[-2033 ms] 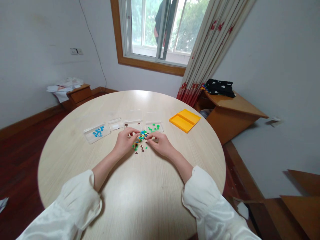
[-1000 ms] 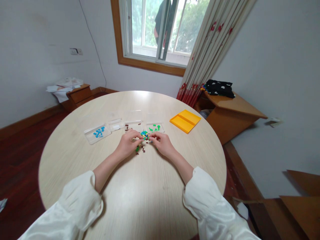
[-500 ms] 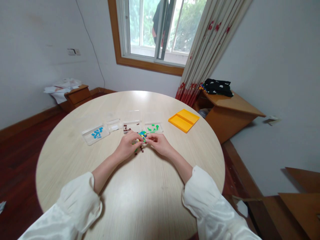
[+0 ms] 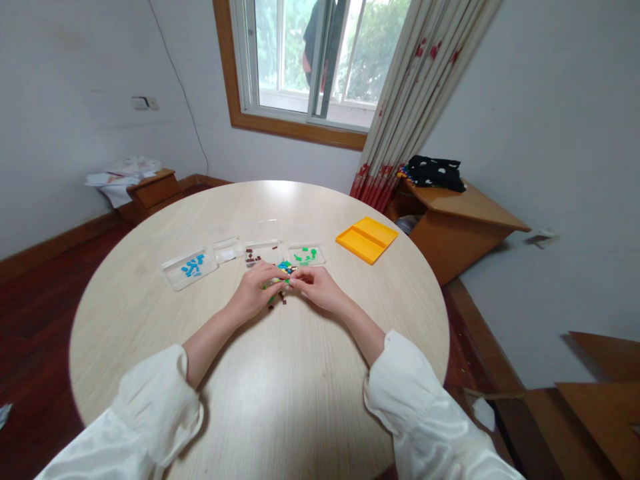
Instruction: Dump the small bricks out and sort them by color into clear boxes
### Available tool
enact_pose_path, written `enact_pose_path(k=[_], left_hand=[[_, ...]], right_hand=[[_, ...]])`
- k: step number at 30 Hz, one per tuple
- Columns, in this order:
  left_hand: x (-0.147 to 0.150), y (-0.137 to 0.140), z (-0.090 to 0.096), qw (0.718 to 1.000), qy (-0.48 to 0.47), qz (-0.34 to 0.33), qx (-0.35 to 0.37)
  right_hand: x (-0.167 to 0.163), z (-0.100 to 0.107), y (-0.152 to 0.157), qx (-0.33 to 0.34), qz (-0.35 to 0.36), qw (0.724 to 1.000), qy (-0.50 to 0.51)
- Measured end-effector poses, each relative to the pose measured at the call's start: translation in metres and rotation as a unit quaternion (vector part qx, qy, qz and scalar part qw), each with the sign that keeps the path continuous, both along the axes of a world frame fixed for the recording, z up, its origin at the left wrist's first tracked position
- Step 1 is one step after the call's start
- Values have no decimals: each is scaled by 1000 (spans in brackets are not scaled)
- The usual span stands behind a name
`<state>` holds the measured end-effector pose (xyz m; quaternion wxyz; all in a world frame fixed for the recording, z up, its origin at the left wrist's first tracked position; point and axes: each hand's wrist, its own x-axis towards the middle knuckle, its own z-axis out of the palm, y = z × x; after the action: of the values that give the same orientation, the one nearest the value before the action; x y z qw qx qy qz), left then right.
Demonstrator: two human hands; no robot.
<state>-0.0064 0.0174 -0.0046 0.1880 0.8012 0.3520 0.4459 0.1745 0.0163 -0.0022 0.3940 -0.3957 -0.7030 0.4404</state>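
Nothing here carries words I can read. The trays (image 4: pixel 190 268), yellow lid (image 4: pixel 367 239) and wall socket (image 4: pixel 143 102) show no lettering.

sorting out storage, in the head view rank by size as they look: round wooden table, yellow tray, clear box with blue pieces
1. Round pale wooden table
2. Flat yellow plastic tray
3. Clear plastic box holding blue pieces; it looks close to the tray, and sits a little nearer, so that order is unsure.

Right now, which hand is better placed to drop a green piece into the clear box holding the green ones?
Probably the right hand: the clear box with green pieces lies just beyond it, while the left hand sits nearer the box with brown pieces. Both touch the mixed pile.
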Motion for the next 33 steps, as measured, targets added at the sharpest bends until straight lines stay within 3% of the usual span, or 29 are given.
enact_pose_path(k=[13, 24, 33], left_hand=[[3, -3, 3, 998, -49, 21, -38], [4, -3, 2, 991, -101, 62, -56], [6, -2, 0, 988, -130, 59, -58]], right_hand=[[-3, -3, 2, 0, -10, 999, 49], [-6, -1, -6, 148, -99, 984, 1], [-6, -1, -7, 184, -117, 976, -3]])
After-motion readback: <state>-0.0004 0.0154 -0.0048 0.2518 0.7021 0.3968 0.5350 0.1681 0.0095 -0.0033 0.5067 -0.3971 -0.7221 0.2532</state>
